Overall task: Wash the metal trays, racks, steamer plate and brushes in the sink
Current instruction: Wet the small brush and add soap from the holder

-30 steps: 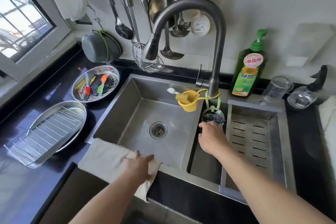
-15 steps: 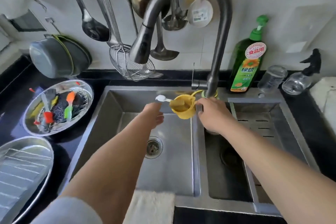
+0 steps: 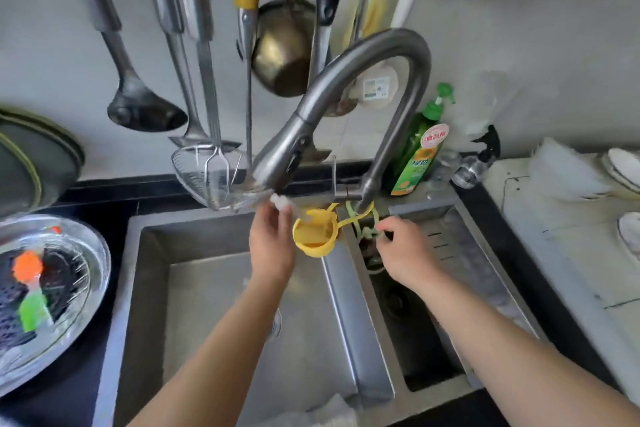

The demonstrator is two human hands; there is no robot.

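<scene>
Head view: brush (image 3: pixel 289 206) pinched by left hand (image 3: pixel 272 246), cup (image 3: pixel 314 234) at 3 o'clock.
Scourer loop (image 3: pixel 367 232) pinched by right hand (image 3: pixel 405 258); brush judged light, slippery, best held mid-handle.

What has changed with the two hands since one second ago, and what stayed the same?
The left hand left the cloth at the sink's front edge, moved up to the yellow cup and now grips the white handle sticking out of it. The right hand rose slightly and now pinches the green loop hanging from the faucet. The cup hangs where it was; no water runs.
</scene>
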